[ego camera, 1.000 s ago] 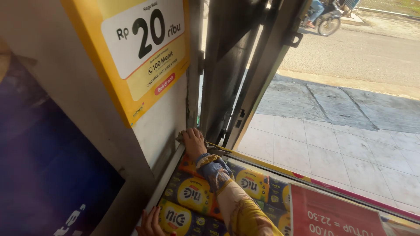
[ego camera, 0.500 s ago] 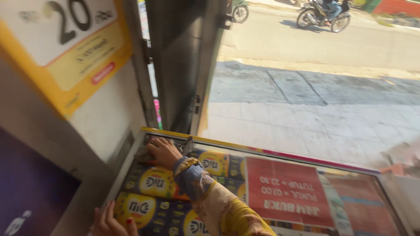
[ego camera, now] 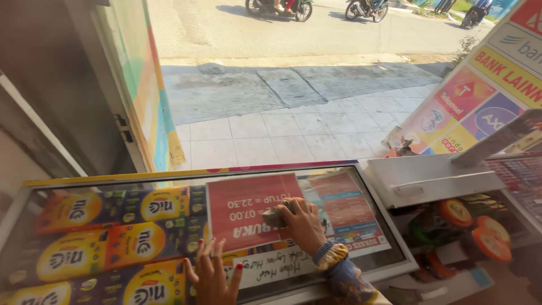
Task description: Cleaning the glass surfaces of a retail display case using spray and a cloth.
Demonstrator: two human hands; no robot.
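**Two hands on a glass counter top**

A small grey-brown pad (ego camera: 275,216), a sponge or folded cloth by the look of it, sits on the glass counter top (ego camera: 186,182), over a red printed sheet (ego camera: 248,203) near the middle of the pane. Most of it is hidden under fingers, so its exact kind cannot be told.

At the far left, under the glass, lie rows of yellow and orange packets (ego camera: 90,240). Right of them comes the red sheet, then a paler leaflet with red blocks (ego camera: 344,206), and below these a white strip with handwriting (ego camera: 276,268). A yellow frame edges the counter at the back. Further right stands a white metal shelf (ego camera: 429,178), with round orange-lidded things (ego camera: 480,231) beneath it, and a bright poster board (ego camera: 480,96) leans behind. Beyond the counter are pale paving tiles (ego camera: 282,135) and a sunlit road with motorbikes (ego camera: 276,7).

The left hand (ego camera: 213,277) rests flat on the glass at the lower edge, fingers spread wide, holding nothing. The right hand (ego camera: 302,223), with a beaded band at the wrist, has its fingers curled around the pad and presses it to the glass.
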